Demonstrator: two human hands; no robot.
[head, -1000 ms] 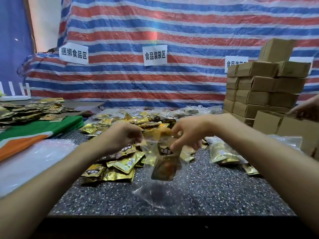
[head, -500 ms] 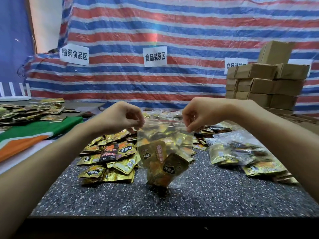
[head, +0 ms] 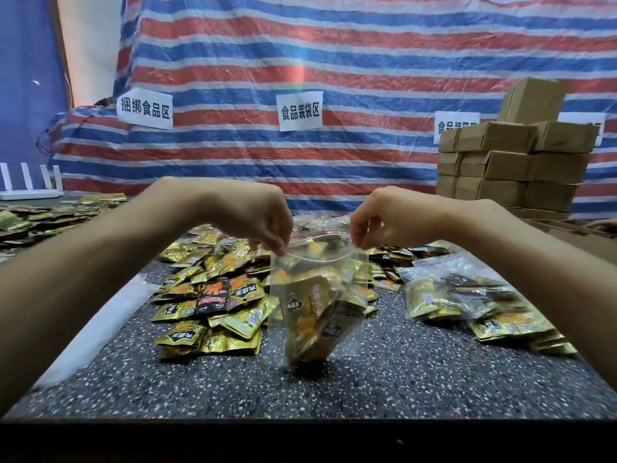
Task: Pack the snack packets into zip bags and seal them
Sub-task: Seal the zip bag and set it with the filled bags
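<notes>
A clear zip bag (head: 347,272) hangs above the speckled table (head: 384,379), its bottom just touching the surface. Gold snack packets (head: 314,315) lie inside it. My left hand (head: 263,222) pinches the bag's top left corner. My right hand (head: 374,222) pinches the top right corner. The bag's mouth, with its red zip strip, gapes open between my hands. A heap of loose gold and black snack packets (head: 213,295) lies on the table behind and left of the bag.
Filled zip bags (head: 467,295) lie at the right. Stacked cardboard boxes (head: 507,162) stand at the back right, with another person's hand (head: 604,225) near them. More packets (head: 40,215) cover a side table at left. A striped tarp (head: 334,55) hangs behind.
Both hands rose and moved apart, lifting the bag upright by its top corners. The packets slid to the bag's bottom. The mouth now stretches between my hands.
</notes>
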